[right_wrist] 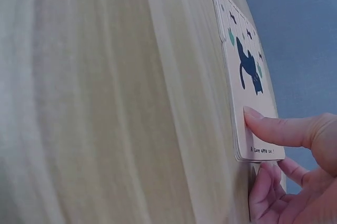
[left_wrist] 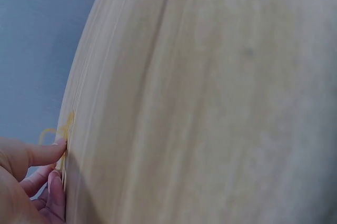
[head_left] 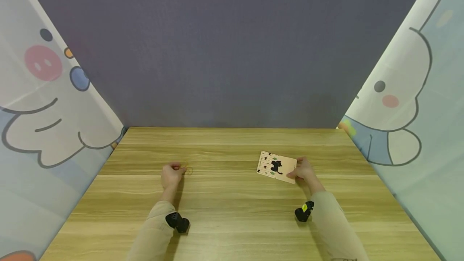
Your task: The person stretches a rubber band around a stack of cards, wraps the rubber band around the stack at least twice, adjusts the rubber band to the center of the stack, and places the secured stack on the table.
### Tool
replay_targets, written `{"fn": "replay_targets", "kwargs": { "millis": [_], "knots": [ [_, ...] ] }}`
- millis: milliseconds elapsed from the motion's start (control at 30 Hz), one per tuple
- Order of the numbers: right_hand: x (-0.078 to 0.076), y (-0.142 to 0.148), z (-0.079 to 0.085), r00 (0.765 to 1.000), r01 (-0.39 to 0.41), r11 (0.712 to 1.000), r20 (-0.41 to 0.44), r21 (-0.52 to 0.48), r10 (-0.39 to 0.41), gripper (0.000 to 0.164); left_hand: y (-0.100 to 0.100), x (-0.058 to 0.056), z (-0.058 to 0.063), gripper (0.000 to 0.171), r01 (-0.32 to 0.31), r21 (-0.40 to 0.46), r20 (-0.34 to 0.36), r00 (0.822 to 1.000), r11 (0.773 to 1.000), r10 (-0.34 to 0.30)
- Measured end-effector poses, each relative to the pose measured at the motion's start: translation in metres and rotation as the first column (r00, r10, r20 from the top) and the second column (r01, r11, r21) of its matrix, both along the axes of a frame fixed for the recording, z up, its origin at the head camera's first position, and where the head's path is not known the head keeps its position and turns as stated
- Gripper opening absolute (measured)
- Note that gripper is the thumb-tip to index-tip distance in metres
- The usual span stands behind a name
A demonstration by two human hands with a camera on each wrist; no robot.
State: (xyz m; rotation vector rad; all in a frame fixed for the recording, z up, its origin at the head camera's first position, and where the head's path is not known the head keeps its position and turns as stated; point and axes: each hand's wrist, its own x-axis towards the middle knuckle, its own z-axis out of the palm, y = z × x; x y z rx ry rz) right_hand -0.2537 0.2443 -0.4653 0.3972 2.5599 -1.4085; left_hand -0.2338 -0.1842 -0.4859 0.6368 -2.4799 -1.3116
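My left hand (head_left: 172,175) pinches thin yellow rubber bands (left_wrist: 70,120) between thumb and fingers, low over the table on the left. Their loops stick out past the fingertips. Over on the right, my right hand (head_left: 305,171) grips the near right end of a small cream notebook (head_left: 267,165). In the right wrist view the thumb lies on its cover and the other fingers are partly hidden beneath. A black cat, small green leaves and lines decorate the cover, and layered edges show along its side.
The wooden table (head_left: 224,208) spreads under both hands. A dark grey panel (head_left: 232,51) rises at its far edge. Cartoon-printed curtains (head_left: 427,196) border the left and right sides. Black wrist cameras (head_left: 177,222) sit on both sleeves.
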Motion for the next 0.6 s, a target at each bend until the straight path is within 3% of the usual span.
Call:
{"fn": "replay_targets", "kwargs": {
  "millis": [200, 367, 600],
  "knots": [
    [-0.002, -0.002, -0.007, 0.998, 0.018, 1.0, -0.064, 0.018, -0.017, 0.08, -0.001, 0.001, -0.001, 0.02, -0.011, -0.019, -0.017, 1.0, 1.0, 0.01],
    [0.001, -0.005, -0.007, 0.992, 0.03, 0.999, -0.12, -0.032, -0.033, 0.081, -0.002, 0.0, -0.004, 0.017, -0.002, -0.047, -0.048, 0.999, 0.999, 0.0],
    [0.009, -0.008, -0.005, 0.986, 0.045, 0.997, -0.16, -0.057, -0.054, 0.08, -0.003, 0.002, 0.002, 0.015, 0.058, 0.027, -0.087, 0.995, 0.998, -0.055]
  ]
}}
